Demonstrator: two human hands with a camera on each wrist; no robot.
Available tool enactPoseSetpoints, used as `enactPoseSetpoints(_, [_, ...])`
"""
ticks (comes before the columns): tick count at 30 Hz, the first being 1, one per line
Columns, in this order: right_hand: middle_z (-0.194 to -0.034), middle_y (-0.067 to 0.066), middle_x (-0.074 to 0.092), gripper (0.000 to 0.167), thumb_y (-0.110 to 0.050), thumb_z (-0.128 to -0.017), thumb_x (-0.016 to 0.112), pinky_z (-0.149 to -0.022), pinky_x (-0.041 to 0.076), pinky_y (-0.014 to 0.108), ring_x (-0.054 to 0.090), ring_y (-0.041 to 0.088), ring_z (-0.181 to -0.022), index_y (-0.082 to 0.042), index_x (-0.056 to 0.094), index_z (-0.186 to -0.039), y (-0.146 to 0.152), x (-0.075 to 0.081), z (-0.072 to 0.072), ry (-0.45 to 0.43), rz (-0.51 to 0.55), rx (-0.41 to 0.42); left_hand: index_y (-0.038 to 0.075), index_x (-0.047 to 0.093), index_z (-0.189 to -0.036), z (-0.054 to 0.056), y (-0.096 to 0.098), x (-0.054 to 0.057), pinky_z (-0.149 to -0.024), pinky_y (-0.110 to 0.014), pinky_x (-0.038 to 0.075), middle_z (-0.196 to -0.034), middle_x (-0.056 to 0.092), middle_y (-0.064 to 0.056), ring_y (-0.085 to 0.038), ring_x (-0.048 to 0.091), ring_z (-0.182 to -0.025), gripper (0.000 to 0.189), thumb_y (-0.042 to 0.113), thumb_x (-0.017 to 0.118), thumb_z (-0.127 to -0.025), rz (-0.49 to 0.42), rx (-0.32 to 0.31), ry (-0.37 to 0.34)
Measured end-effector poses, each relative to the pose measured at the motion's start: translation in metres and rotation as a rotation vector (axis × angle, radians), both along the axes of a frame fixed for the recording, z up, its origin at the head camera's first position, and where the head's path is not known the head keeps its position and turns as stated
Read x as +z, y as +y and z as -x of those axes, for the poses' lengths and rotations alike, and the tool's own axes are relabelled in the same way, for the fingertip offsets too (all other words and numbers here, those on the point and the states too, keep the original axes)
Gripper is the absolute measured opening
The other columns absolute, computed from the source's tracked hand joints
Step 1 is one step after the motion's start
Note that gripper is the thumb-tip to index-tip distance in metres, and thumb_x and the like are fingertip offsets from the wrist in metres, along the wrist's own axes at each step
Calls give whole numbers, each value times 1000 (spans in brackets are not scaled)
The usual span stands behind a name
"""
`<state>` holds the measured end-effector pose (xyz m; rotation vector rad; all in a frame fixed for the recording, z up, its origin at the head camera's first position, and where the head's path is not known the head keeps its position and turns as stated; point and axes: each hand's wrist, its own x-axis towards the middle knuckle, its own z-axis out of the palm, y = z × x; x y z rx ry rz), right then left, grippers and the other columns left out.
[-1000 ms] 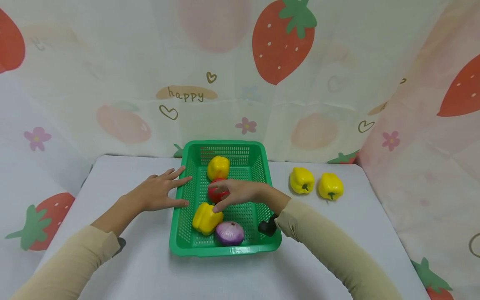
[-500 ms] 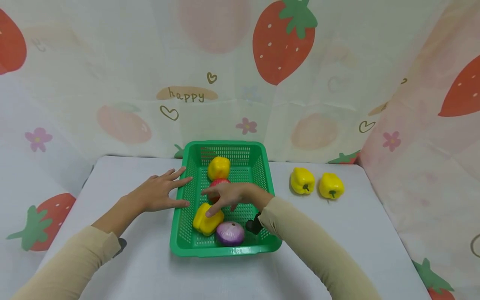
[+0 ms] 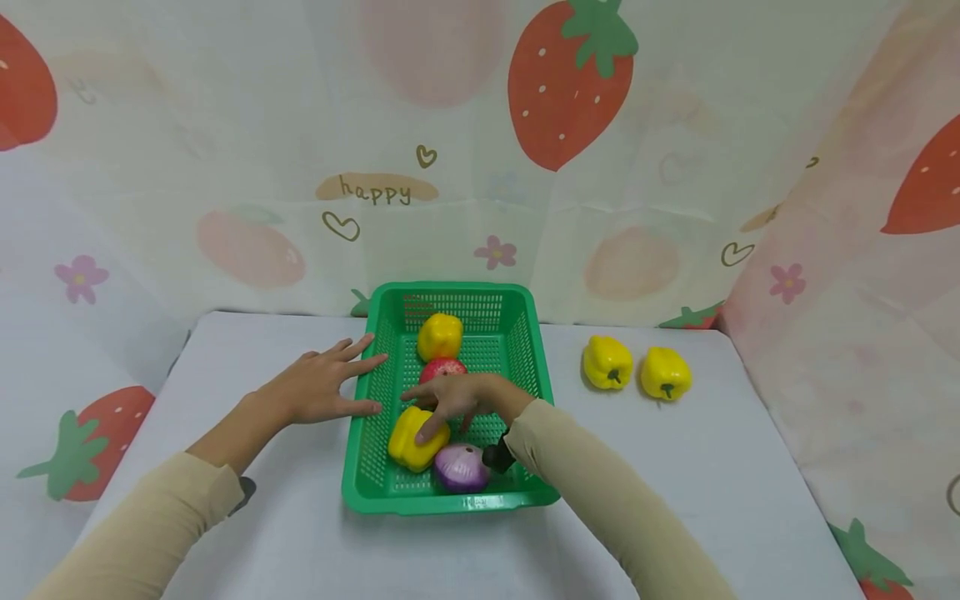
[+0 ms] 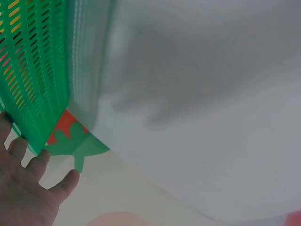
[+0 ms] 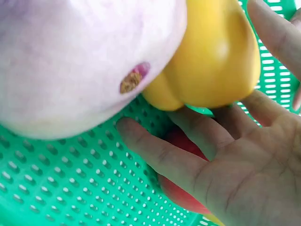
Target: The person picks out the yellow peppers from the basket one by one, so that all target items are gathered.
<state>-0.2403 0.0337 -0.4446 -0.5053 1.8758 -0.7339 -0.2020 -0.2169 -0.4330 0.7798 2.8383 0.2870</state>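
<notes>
Both my hands spread, my left hand [image 3: 318, 387] at the side of a rectangular green plastic basket [image 3: 450, 503], my right hand [image 3: 461, 397] at a glossy yellow bell pepper [image 3: 406, 439] inside, near a round purple onion [image 3: 459, 470].

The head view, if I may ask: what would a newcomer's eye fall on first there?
It would probably be the green basket near the middle of the white table, with the right hand at its nearer yellow pepper. The purple onion beside that pepper may follow. Behind, the large red strawberry printed high on the backdrop stands out.
</notes>
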Motion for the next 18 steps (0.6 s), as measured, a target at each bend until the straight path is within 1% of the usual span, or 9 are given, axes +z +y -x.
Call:
enactPoseSetpoints(8, [-159, 7, 36, 81, -23, -87, 78, -102, 48, 50, 33, 25, -146, -23, 35, -156, -2, -3, 0, 23, 6, 30, 19, 43, -152, 0, 0, 1, -104, -73, 30, -163, 23, -14, -48, 28, -143, 84, 70, 57, -88, 1, 4, 2])
enactPoseSetpoints(13, [-158, 6, 36, 78, -24, -88, 78, -101, 49, 48, 34, 26, -145, -24, 37, -155, -3, -3, 0, 38, -3, 37, 20, 42, -153, 0, -1, 1, -104, -73, 30, -163, 23, -14, -47, 28, -144, 84, 70, 56, -88, 11, 9, 3])
enactPoseSetpoints(18, [-157, 4, 38, 76, -27, -88, 77, -100, 50, 47, 35, 26, -144, -25, 40, -154, -3, -5, -1, 49, -24, 62, 19, 42, -153, -1, 0, 0, -104, -74, 29, -164, 23, -14, -48, 28, -144, 81, 65, 59, -89, 9, 7, -3])
